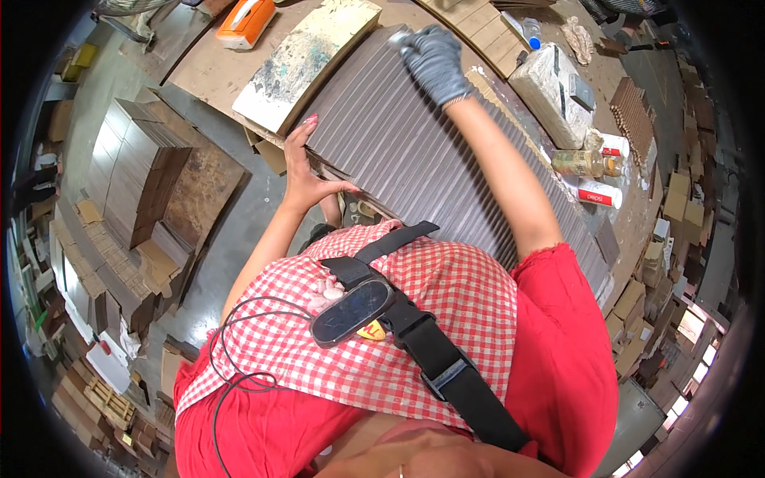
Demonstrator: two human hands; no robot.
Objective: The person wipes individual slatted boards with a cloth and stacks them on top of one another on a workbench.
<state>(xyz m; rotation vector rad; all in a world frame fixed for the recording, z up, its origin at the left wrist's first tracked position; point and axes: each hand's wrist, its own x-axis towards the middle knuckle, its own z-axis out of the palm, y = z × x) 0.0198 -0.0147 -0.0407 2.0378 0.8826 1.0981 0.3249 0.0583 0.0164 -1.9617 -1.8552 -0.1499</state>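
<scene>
- Fingers of the gloved right hand [434, 57] curl down onto the far edge of the row of dark grey ribbed sheets [414, 151]; whether they pinch anything there cannot be told.
- Bare fingers of the left hand [307, 171] lie spread and flat along the near left edge of the same row, thumb hooked over its corner.
- That row lies fanned across the wooden workbench [215, 68], directly in front of the person.
- Judging by the even overlap, the row looks mostly laid out and squared, with only its ends yet to be trued.
- An orange box [247, 20] sits at the bench's far left.
- A wrapped white block [554, 88] rests to the right.
- Beside it lie two red-and-white cans [599, 193] and a clear bottle [582, 163].
</scene>
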